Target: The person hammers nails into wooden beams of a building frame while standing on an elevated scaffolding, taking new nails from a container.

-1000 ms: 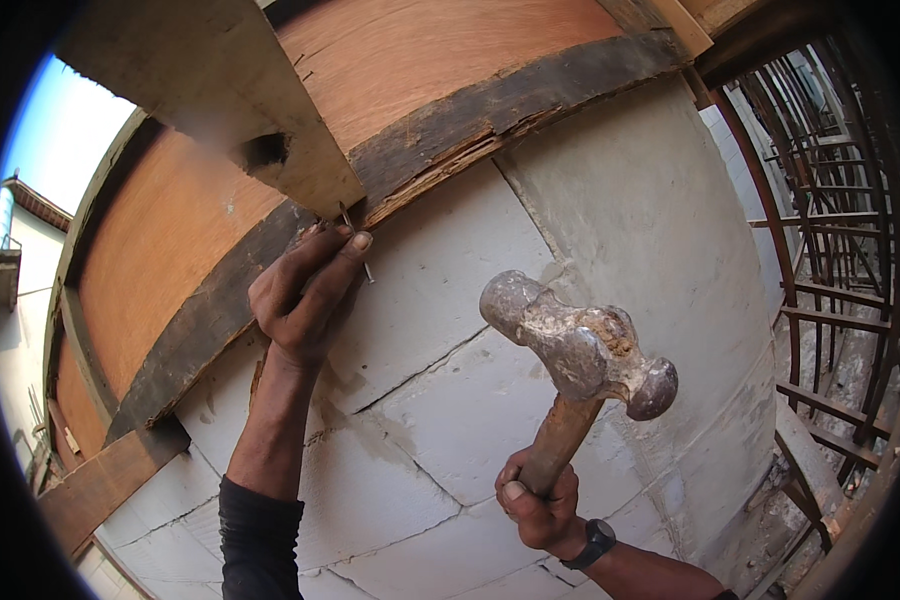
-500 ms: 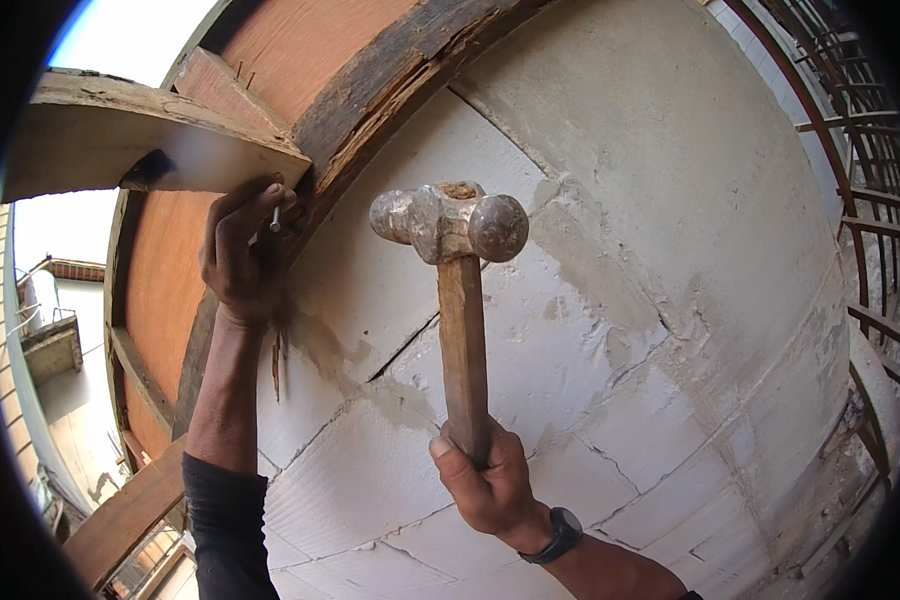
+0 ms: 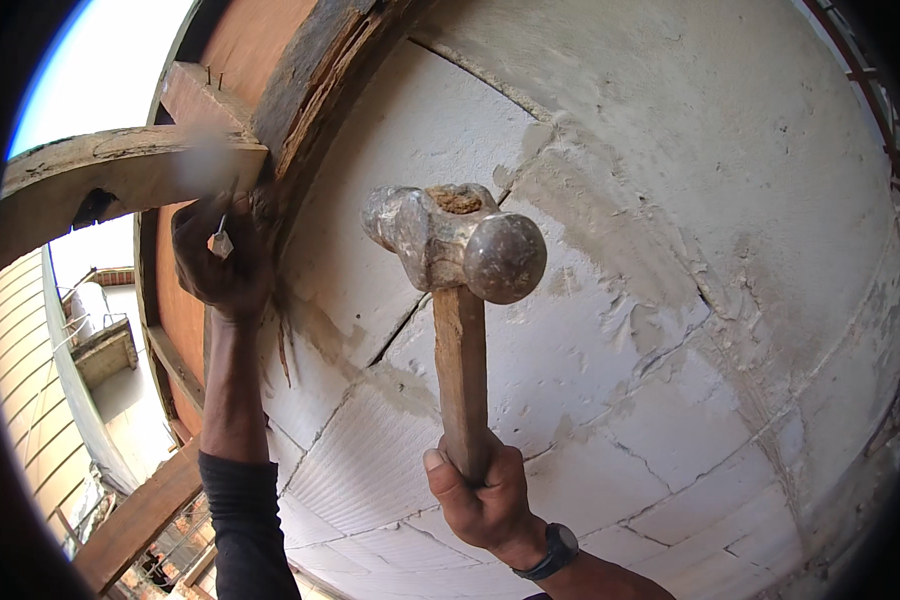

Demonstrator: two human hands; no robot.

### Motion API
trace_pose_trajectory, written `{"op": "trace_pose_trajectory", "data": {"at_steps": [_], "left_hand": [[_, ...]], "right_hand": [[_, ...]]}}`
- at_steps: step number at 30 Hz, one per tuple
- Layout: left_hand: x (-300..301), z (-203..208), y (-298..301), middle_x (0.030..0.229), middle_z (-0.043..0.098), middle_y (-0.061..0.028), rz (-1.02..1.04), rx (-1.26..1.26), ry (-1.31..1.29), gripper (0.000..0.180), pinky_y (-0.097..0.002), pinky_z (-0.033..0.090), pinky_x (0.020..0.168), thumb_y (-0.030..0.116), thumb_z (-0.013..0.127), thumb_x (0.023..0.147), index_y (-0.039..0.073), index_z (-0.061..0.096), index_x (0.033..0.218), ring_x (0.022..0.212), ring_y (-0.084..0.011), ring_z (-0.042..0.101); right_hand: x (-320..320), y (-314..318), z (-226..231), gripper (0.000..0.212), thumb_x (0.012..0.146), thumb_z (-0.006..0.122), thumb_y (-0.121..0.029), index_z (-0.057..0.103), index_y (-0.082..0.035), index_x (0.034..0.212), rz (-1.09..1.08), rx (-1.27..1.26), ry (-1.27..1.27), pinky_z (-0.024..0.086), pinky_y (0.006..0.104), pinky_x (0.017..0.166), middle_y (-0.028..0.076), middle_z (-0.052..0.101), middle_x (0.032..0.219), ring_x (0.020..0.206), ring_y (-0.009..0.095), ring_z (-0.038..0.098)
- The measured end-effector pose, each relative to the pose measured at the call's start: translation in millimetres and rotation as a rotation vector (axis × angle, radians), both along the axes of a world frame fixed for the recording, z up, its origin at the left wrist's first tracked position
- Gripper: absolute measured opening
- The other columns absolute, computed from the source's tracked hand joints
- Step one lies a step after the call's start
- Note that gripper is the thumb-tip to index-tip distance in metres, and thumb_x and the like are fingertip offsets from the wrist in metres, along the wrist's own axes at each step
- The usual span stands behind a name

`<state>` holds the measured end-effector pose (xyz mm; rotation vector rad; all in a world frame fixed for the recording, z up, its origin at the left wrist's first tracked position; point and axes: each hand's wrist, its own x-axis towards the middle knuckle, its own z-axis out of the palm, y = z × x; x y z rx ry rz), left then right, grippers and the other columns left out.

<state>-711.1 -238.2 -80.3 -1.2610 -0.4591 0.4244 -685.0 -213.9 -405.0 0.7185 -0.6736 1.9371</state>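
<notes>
My left hand (image 3: 220, 265) is raised at the upper left, its fingers pinched around a thin metal nail (image 3: 225, 219). It sits just under the end of a wooden beam (image 3: 135, 180); shadow hides where the nail's far tip rests. My right hand (image 3: 482, 500), with a dark watch on the wrist, is wrapped around the lower wooden handle of a hammer (image 3: 460, 375). The worn metal hammer head has a rounded face, is spotted with pale residue, and stands upright in mid-view, apart from the beam and nail.
Behind my hands rises a pale block wall (image 3: 590, 380) with cracked joints and grey mortar patches. A dark, splintered timber (image 3: 315, 85) borders an orange-brown wooden panel (image 3: 245, 45). Two nails jut from a short wood piece (image 3: 198, 95). A plank (image 3: 140, 515) slants at lower left.
The view has shifted, moving the beam end leftward in it. The hammer head appears larger and slightly turned. My left hand sits a little lower against the beam, still pinching the nail.
</notes>
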Motion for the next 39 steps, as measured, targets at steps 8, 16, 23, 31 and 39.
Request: {"op": "trace_pose_trajectory", "data": {"at_steps": [8,16,23,31,39], "left_hand": [[-3.9,0.0,3.3,0.088,0.070,-0.0116,-0.001,-0.026,0.027,0.026,-0.0310,0.057,0.068,-0.003,0.079,0.078,0.003,0.065,0.099,0.078,-0.0238,0.069],[0.9,-0.3,2.9,0.082,0.068,-0.0099,0.028,-0.177,0.023,0.034,-0.0292,0.054,0.058,-0.007,0.081,0.071,0.006,0.072,0.102,0.068,-0.0194,0.066],[-1.3,1.3,1.3,0.083,0.067,-0.0107,0.029,-0.195,-0.010,0.038,-0.0289,0.053,0.057,-0.009,0.079,0.070,0.005,0.072,0.104,0.067,-0.0199,0.066],[-2.4,1.8,1.7,0.083,0.068,-0.0111,0.029,-0.210,-0.021,0.039,-0.0287,0.053,0.057,-0.010,0.077,0.068,0.005,0.073,0.104,0.068,-0.0201,0.067],[4.5,2.9,0.1,0.082,0.067,-0.0115,0.039,-0.196,0.006,0.037,-0.0289,0.052,0.055,-0.008,0.078,0.069,0.005,0.073,0.103,0.065,-0.0196,0.065]], "right_hand": [[-7.2,-1.7,-7.1,0.023,0.093,0.065,-0.023,0.056,-0.003,0.087,0.033,0.064,-0.052,0.045,0.0314,0.054,0.005,0.053,0.060,0.054,0.013,0.053],[-3.0,-6.7,-9.2,0.022,0.092,0.066,-0.022,0.057,-0.004,0.085,-0.009,0.082,-0.071,0.045,0.0315,0.052,0.004,0.051,0.057,0.051,0.012,0.051],[-11.7,-19.2,-11.7,0.025,0.093,0.066,-0.025,0.057,-0.003,0.085,-0.049,0.137,-0.073,0.045,0.0316,0.052,0.005,0.052,0.057,0.051,0.014,0.053],[-8.2,-28.4,-9.7,0.026,0.093,0.066,-0.026,0.058,-0.002,0.086,0.007,0.127,-0.097,0.045,0.0320,0.053,0.006,0.052,0.058,0.052,0.014,0.053],[-1.2,-29.8,-8.0,0.026,0.093,0.065,-0.027,0.059,-0.002,0.088,0.017,0.157,-0.129,0.045,0.0322,0.054,0.006,0.052,0.058,0.052,0.014,0.051]]}}
